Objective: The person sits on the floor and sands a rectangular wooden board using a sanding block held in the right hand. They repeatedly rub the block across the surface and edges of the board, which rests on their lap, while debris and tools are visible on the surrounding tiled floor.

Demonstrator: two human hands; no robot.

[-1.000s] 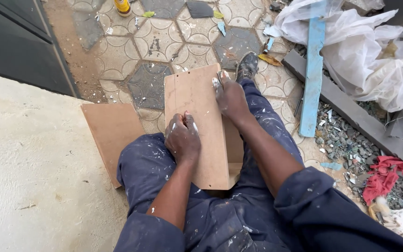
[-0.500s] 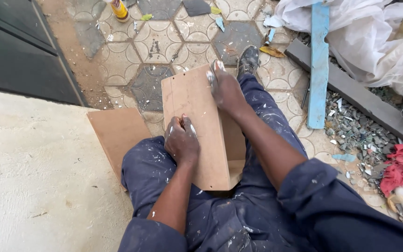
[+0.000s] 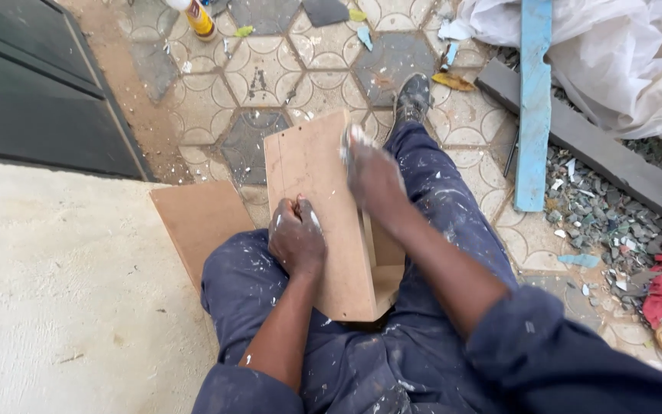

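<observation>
The fingers of the left hand [image 3: 297, 236] are curled together in a fist pressed on the face of the brown board [image 3: 316, 207], perhaps pinching something small; I cannot tell what. The right hand [image 3: 373, 178] lies against the board's right edge, its fingers closed over that edge near the far corner. The board lies across the person's lap, tilted, its far end out over the tiled floor [image 3: 270, 77]. A second board piece [image 3: 201, 222] sits to the left, partly under the left thigh; another [image 3: 383, 264] shows beneath the first. To the right lie a blue plank [image 3: 534, 107] and rubble [image 3: 599, 215]. With only thighs beneath it, the board could likely rock or slide if the left fist pressed unevenly.
</observation>
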